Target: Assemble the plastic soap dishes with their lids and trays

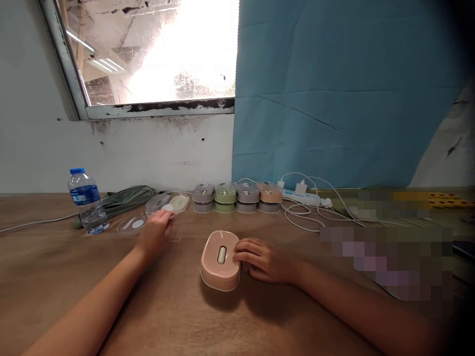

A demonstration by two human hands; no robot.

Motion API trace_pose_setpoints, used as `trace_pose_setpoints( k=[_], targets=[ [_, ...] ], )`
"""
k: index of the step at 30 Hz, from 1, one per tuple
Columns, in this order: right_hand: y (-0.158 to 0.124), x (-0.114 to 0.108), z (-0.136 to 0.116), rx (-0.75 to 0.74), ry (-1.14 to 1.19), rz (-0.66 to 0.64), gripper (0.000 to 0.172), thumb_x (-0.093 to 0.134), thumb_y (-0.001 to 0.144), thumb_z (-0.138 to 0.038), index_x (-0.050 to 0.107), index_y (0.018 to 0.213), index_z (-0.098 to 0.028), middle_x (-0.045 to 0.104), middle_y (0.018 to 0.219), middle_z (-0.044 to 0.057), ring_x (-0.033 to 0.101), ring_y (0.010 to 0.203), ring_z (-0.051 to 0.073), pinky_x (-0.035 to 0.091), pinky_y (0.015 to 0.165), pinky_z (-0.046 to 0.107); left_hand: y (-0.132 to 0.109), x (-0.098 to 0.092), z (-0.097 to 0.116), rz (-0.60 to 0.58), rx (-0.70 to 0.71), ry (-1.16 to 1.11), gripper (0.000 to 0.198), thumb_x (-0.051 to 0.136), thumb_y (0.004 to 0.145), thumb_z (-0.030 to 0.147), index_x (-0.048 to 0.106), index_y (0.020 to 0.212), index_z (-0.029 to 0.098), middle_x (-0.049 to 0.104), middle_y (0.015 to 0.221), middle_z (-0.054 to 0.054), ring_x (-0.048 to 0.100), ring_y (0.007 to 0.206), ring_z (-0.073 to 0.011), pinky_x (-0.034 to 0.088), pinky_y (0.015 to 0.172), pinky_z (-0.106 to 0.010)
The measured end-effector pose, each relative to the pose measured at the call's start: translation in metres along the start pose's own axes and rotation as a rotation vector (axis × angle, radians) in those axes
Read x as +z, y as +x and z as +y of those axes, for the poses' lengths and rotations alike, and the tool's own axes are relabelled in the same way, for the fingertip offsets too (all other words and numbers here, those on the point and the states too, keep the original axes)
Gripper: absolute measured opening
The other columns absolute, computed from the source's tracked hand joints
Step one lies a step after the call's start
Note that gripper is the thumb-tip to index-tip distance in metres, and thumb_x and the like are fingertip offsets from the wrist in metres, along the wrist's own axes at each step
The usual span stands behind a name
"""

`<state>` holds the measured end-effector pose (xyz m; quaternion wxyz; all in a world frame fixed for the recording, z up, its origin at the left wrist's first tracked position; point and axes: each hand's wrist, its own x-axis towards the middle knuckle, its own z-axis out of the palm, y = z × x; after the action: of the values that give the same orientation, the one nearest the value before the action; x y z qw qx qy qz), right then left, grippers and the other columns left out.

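A pink oval container [220, 260] with a pale slot in its lid sits on the wooden table [174, 311] in front of me. My right hand [264, 259] rests against its right side, fingers curled onto the edge of the lid. My left hand [155, 231] reaches forward to the left, its fingertips at a clear plastic lid [166, 202] with a white disc. A second clear lid [132, 225] lies just left of that hand. Whether the left fingers grip the lid is unclear.
A row of stacked oval containers [237, 197] in grey, green and peach stands by the wall. A water bottle [86, 200] and a green pouch [124, 198] lie at the left. A white power strip [300, 197] with cables sits at the right.
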<state>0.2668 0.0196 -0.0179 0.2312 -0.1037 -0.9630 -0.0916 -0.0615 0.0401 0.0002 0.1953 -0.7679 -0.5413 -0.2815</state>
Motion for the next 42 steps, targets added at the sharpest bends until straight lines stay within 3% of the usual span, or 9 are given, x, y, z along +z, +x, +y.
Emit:
trace_pose_setpoints(
  k=[3,7,10,16,21,24,32,39,42],
  targets=[
    [0.0,0.0,0.0,0.003,0.008,-0.009,0.028,0.043,0.082,-0.011,0.053,0.108,-0.013,0.057,0.105,0.012,0.05,0.101,0.019,0.041,0.091,0.034,0.001,-0.005,-0.036,0.054,-0.125,0.149,0.029,0.036,0.085,0.023,0.06,0.097,0.013,0.062,0.094,-0.012,0.057,0.089,-0.0259,0.043,0.08,-0.035],
    [-0.001,0.0,-0.001,0.01,0.008,-0.007,0.028,0.044,0.082,-0.011,0.054,0.108,-0.013,0.057,0.105,0.012,0.049,0.101,0.019,0.041,0.091,0.034,-0.005,-0.005,-0.075,-0.046,-0.314,0.212,0.033,0.037,0.081,0.024,0.064,0.094,0.011,0.064,0.091,-0.012,0.059,0.088,-0.0263,0.043,0.078,-0.033],
    [-0.002,0.0,-0.001,0.013,0.008,-0.003,0.028,0.044,0.081,-0.011,0.054,0.108,-0.013,0.057,0.105,0.012,0.049,0.101,0.019,0.041,0.091,0.034,-0.011,-0.001,-0.089,-0.141,-0.426,0.175,0.033,0.039,0.079,0.025,0.066,0.094,0.013,0.066,0.092,-0.011,0.061,0.086,-0.0242,0.044,0.077,-0.03],
    [-0.001,0.001,0.0,0.023,0.015,-0.008,0.029,0.044,0.081,-0.011,0.054,0.108,-0.014,0.056,0.106,0.012,0.049,0.102,0.019,0.04,0.092,0.034,-0.014,0.003,-0.087,-0.224,-0.457,0.119,0.034,0.043,0.076,0.027,0.067,0.097,0.018,0.067,0.093,-0.007,0.063,0.083,-0.0227,0.045,0.071,-0.027],
    [-0.001,0.0,-0.001,0.025,0.013,-0.002,0.029,0.043,0.081,-0.011,0.053,0.108,-0.014,0.056,0.106,0.011,0.049,0.102,0.019,0.04,0.092,0.034,-0.016,0.008,-0.09,-0.266,-0.449,0.079,0.036,0.043,0.078,0.032,0.066,0.099,0.016,0.066,0.097,-0.009,0.061,0.087,-0.0229,0.045,0.075,-0.028],
    [-0.001,0.0,-0.001,0.021,0.012,-0.002,0.029,0.043,0.081,-0.011,0.053,0.109,-0.015,0.056,0.105,0.011,0.049,0.102,0.018,0.041,0.092,0.034,-0.016,0.01,-0.092,-0.306,-0.428,0.047,0.035,0.048,0.074,0.027,0.065,0.102,0.015,0.066,0.097,-0.009,0.061,0.088,-0.0215,0.045,0.078,-0.028],
    [0.0,-0.001,-0.001,0.015,0.024,-0.007,0.029,0.044,0.081,-0.011,0.053,0.108,-0.014,0.057,0.104,0.012,0.05,0.101,0.019,0.042,0.091,0.034,-0.013,0.004,-0.083,-0.283,-0.368,0.026,0.035,0.047,0.072,0.022,0.065,0.101,0.012,0.066,0.093,-0.011,0.061,0.087,-0.0234,0.045,0.08,-0.031],
    [0.0,-0.001,0.0,0.018,0.026,-0.009,0.029,0.043,0.081,-0.011,0.053,0.108,-0.013,0.057,0.105,0.012,0.049,0.101,0.02,0.042,0.09,0.035,-0.013,0.005,-0.079,-0.293,-0.366,-0.023,0.034,0.049,0.072,0.023,0.065,0.1,0.013,0.065,0.095,-0.01,0.062,0.087,-0.0218,0.045,0.078,-0.027],
    [-0.001,0.0,0.0,0.014,0.021,0.001,0.029,0.043,0.081,-0.011,0.053,0.108,-0.014,0.057,0.105,0.012,0.05,0.101,0.019,0.042,0.09,0.035,-0.013,0.007,-0.077,-0.294,-0.396,0.056,0.038,0.051,0.074,0.03,0.062,0.106,0.013,0.062,0.101,-0.012,0.058,0.094,-0.0265,0.043,0.083,-0.035]
  ],
)
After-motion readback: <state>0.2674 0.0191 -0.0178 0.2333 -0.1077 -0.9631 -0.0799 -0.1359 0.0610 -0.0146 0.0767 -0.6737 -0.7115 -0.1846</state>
